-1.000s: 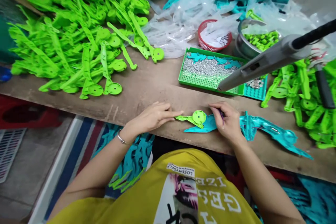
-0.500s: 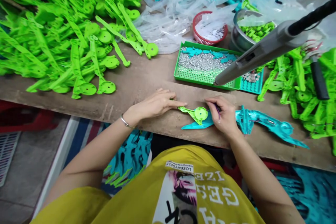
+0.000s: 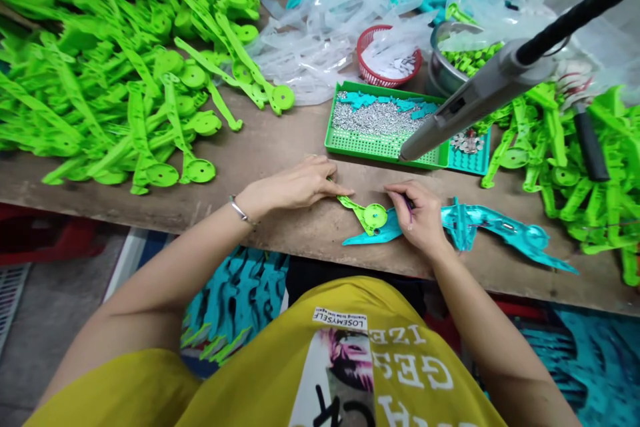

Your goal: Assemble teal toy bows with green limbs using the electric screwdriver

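In the head view my left hand point(image 3: 311, 181) is closed on the narrow end of a lime-green plastic part point(image 3: 374, 215) that widens into a round cup. This part overlaps the left end of a long turquoise plastic piece point(image 3: 515, 227), which lies along the table's front edge. My right hand point(image 3: 420, 217), fingers pinched, rests over the turquoise piece just right of the round cup. A thin purple thing point(image 3: 410, 205) shows at its fingers, too small to name. Whatever sits at the right fingertips is hidden.
A grey power screwdriver point(image 3: 465, 97) hangs over a green tray point(image 3: 367, 141) of small metal pieces. Behind stand a red basket point(image 3: 364, 53) and a metal bowl point(image 3: 437, 63). Lime-green parts pile up at left point(image 3: 100, 80) and right point(image 3: 555, 160). A black handle point(image 3: 590, 147) lies at right.
The whole view has shifted slightly, so the table's things appear a little further left. Both hands keep nearly the same pose at the green and turquoise parts.
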{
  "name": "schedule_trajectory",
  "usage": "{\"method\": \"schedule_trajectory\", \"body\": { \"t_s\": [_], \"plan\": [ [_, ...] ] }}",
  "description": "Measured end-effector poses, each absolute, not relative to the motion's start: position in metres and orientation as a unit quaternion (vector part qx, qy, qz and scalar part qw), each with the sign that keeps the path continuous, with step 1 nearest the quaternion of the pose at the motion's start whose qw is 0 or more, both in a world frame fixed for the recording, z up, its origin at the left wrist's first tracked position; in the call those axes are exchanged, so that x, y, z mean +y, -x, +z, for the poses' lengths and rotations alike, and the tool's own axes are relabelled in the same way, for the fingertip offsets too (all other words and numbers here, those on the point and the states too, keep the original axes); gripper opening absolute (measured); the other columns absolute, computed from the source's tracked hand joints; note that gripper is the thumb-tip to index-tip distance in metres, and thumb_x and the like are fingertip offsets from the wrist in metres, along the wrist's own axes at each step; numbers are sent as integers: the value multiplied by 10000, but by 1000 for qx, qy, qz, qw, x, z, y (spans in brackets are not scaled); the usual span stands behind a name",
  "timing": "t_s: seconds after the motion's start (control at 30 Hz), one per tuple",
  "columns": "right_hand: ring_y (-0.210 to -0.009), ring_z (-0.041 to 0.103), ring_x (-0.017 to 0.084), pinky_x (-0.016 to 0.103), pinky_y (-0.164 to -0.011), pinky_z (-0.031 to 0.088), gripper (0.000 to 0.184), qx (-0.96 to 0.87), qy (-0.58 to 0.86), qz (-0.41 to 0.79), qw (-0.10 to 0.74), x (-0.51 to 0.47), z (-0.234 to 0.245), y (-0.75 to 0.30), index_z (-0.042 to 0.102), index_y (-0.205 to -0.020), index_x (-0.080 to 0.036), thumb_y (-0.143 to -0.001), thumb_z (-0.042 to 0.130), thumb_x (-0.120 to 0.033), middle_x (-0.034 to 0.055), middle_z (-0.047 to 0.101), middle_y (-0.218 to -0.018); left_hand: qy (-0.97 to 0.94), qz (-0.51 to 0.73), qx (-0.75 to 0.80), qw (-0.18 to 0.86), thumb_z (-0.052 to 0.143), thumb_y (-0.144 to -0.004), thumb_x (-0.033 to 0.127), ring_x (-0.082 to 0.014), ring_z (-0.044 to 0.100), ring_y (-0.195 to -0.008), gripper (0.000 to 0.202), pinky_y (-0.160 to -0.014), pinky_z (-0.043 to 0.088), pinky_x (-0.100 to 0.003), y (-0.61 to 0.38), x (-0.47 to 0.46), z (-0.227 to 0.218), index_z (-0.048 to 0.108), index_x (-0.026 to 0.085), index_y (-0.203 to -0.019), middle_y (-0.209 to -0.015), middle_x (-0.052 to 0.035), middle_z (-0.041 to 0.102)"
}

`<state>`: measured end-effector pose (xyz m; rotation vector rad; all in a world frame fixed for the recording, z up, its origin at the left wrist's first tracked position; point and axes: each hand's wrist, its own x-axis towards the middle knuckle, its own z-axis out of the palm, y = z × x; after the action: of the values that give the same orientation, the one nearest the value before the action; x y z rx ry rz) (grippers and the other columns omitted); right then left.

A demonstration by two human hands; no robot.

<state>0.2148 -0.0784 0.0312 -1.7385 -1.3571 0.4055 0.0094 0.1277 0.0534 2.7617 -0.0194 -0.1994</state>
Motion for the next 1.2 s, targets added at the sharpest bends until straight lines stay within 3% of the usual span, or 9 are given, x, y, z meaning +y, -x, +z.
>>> {"method": "schedule_trajectory", "body": {
  "t_s": [0.1, 0.17, 0.3, 0.4, 0.5, 0.6, 0.77, 1.0, 1.2],
  "plan": [
    [-842, 696, 191, 346, -777, 551, 175, -540, 701, 160, 438, -78, 31, -214, 737, -983, -196, -953, 565, -202, 77, 740, -908, -987, -48, 12, 156, 389, -1041, 266, -265, 521, -1108, 411, -980, 374, -440, -7, 115, 62, 648, 359, -1346, -1168, -109, 593],
    [-836, 694, 192, 346, -775, 550, 179, -538, 703, 160, 437, -78, 30, -213, 739, -985, -189, -953, 564, -206, 81, 736, -905, -987, -30, 35, 153, 451, -1028, 385, -316, 495, -1233, 410, -1081, 315, -531, -4, 97, 67, 613, 279, -1389, -1300, -144, 579],
    [-867, 691, 198, 360, -810, 550, 195, -533, 706, 177, 432, -80, 32, -215, 738, -1009, -195, -961, 553, -226, 83, 731, -926, -978, 17, 62, 199, 579, -868, 712, -412, 374, -1411, 937, -1180, 113, -659, 4, 51, 65, 337, 134, -1565, -1486, -233, 489],
    [-902, 679, 202, 368, -820, 545, 214, -543, 700, 216, 409, -80, 41, -217, 749, -1038, -227, -968, 549, -252, 70, 716, -943, -961, 75, 123, 235, 584, -899, 658, -394, 352, -1446, 876, -1188, 151, -630, 8, 25, 57, 323, 143, -1558, -1521, -224, 465],
    [-861, 655, 183, 343, -782, 526, 235, -568, 673, 277, 385, -75, 57, -215, 768, -1067, -253, -967, 555, -256, 51, 683, -901, -919, 156, 270, 243, 550, -994, 435, -317, 510, -1282, 490, -1069, 364, -503, 7, 13, 57, 507, 171, -1405, -1366, -173, 593],
    [-857, 660, 169, 321, -787, 514, 222, -588, 624, 362, 365, -62, 68, -206, 773, -1063, -252, -949, 583, -246, 41, 705, -909, -888, 168, 354, 240, 536, -1011, 356, -260, 579, -1042, 258, -883, 408, -404, 3, 6, 61, 630, 173, -1167, -1098, -106, 683],
    [-824, 675, 162, 306, -765, 522, 200, -541, 615, 450, 356, -42, 64, -191, 713, -1054, -200, -869, 645, -237, 34, 734, -902, -882, 165, 366, 245, 507, -1032, 341, -216, 585, -917, 228, -837, 343, -386, -3, -1, 59, 682, 198, -1002, -945, -48, 705],
    [-648, 614, 115, 251, -578, 512, 375, -410, 597, 569, 389, -35, 61, -188, 650, -1072, -168, -763, 738, -361, 50, 716, -885, -838, 245, 432, 227, 549, -1020, 334, -187, 599, -818, 228, -845, 323, -398, -2, -7, 47, 704, 214, -903, -851, -23, 739],
    [-666, 614, 145, 271, -613, 480, 251, -473, 647, 501, 327, -30, 64, -187, 746, -846, -166, -793, 712, -408, 49, 742, -776, -860, 247, 413, 172, 532, -1023, 296, -206, 608, -813, 219, -853, 339, -423, -5, -12, 38, 712, 211, -933, -831, -40, 737]
  ]
}}
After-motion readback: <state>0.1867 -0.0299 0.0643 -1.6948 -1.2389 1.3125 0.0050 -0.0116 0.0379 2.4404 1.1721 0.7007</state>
